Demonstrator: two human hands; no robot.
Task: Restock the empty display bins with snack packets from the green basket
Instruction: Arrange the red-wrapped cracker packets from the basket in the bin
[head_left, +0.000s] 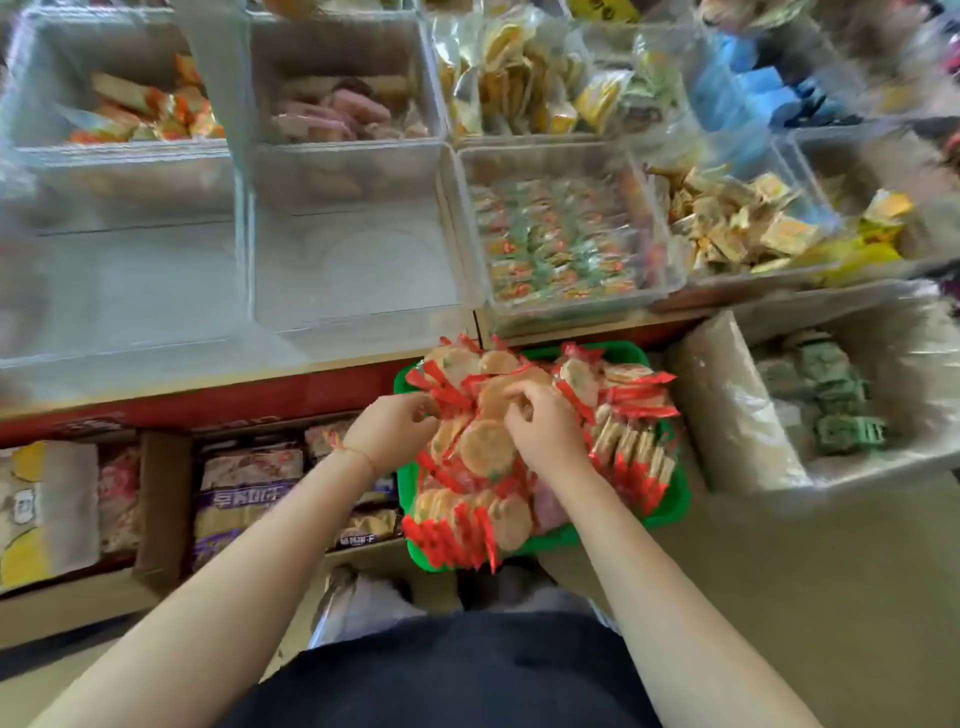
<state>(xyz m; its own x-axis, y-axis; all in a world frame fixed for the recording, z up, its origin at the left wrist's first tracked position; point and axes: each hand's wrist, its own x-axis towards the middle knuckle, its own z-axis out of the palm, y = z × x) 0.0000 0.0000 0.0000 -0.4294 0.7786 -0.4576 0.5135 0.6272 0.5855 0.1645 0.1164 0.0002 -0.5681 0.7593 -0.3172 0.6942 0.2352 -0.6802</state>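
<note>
Head view: green basket (670, 512) heaped with red-wrapped round snack packets (485, 447), sitting just below the counter (208, 387) edge. Both hands buried in the pile. Left hand (392, 431) has fingers curled at the heap's left side; whether its grip holds a packet cannot be told. Right hand (545, 423) has fingers bent, pinching packets at the top. Beyond both grips, 2 clear display bins (358, 270) stand empty.
</note>
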